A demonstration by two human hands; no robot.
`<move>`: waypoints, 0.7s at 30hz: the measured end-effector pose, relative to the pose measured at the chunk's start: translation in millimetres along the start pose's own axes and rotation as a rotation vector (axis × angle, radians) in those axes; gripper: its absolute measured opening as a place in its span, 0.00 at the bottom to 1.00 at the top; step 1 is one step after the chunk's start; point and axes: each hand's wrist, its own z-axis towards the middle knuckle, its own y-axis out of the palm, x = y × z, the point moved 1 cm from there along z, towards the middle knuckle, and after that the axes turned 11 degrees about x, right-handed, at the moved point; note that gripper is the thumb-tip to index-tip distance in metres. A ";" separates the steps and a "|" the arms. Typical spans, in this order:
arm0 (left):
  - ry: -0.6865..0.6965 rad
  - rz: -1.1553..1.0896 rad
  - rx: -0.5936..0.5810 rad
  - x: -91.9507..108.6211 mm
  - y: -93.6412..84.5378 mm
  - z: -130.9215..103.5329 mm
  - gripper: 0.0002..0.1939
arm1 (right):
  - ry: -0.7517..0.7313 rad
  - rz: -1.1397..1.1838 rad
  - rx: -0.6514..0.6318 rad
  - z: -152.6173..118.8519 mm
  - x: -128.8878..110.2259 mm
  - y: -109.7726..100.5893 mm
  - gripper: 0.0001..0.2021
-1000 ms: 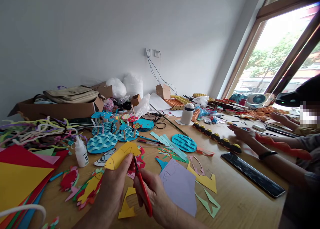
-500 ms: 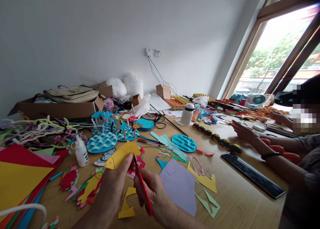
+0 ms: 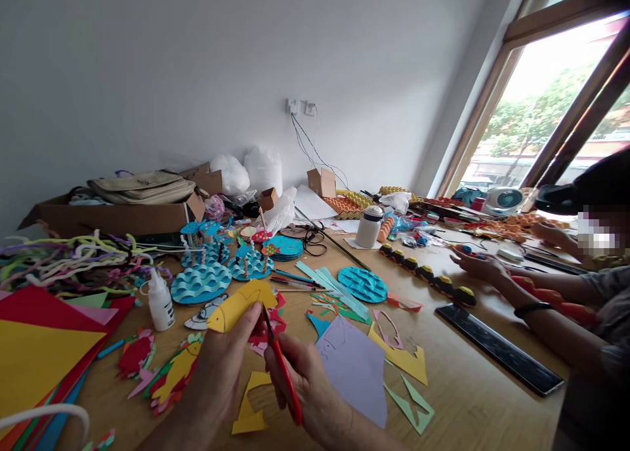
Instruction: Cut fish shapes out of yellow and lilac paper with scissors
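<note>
A yellow paper fish (image 3: 235, 308) with a drawn eye and outline is pinched in my left hand (image 3: 226, 362). My right hand (image 3: 308, 379) is wrapped round red-handled scissors (image 3: 284, 372), whose dark blades touch the right end of the yellow paper. Beneath the hands lies a yellow paper scrap (image 3: 252, 415). A lilac sheet (image 3: 352, 372) with a fish drawn on it rests right of my right hand. Cut paper fish in red, yellow and green (image 3: 180, 372) are piled left of my left hand.
A white glue bottle (image 3: 160, 303), blue wavy discs (image 3: 201, 281) and coloured sheets (image 3: 44, 346) stand or lie at left. Paper scraps (image 3: 398, 352) and a black tablet-like slab (image 3: 497, 349) lie at right. Another person's hands (image 3: 480, 265) work at the far right.
My hands, the fish and the scissors have hardly moved. The other person's nearer hand has shifted slightly left, and a small blue and red item now shows by it.
</note>
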 end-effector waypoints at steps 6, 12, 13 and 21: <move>0.011 0.012 -0.013 -1.4 -1.5 4.1 0.13 | 0.001 -0.019 -0.020 1.0 3.1 -2.6 0.12; 0.024 0.019 -0.040 -1.4 -2.0 4.9 0.12 | 0.012 -0.024 -0.025 0.9 4.0 -2.9 0.12; 0.021 0.020 -0.048 -1.5 -2.3 5.0 0.11 | 0.011 -0.020 -0.029 0.5 4.2 -2.8 0.12; 0.011 0.046 -0.067 -2.8 -5.0 6.6 0.09 | -0.005 -0.015 -0.045 1.6 3.6 -4.0 0.13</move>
